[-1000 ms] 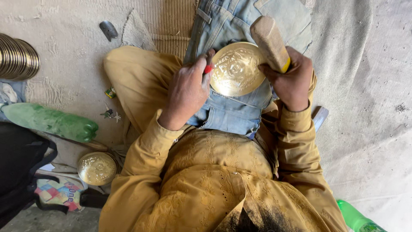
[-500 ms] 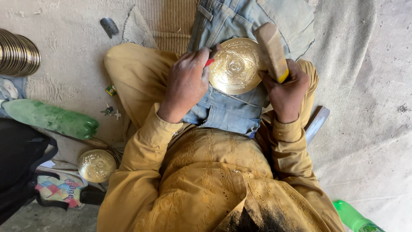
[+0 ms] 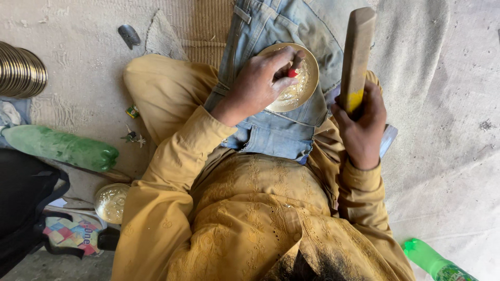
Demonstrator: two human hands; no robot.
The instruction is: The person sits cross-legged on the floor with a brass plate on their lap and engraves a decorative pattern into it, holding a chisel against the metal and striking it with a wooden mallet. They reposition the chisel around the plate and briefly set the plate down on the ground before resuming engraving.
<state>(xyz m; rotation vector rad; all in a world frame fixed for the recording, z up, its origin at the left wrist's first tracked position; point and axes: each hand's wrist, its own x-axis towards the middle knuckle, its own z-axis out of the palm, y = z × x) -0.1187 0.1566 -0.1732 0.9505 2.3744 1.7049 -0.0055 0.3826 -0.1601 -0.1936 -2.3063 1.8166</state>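
We had lifted the wooden mallet (image 3: 355, 57) clear of the brass bowl (image 3: 291, 78); half a second earlier it lay low beside the rim, so another blow looked ready. Our right hand (image 3: 359, 127) was wrapped tight around its yellow-marked handle. Our left hand (image 3: 258, 86) pinched a small red-tipped punch (image 3: 293, 73) against the bowl's inside. The bowl rested on folded jeans (image 3: 271, 130) over our lap.
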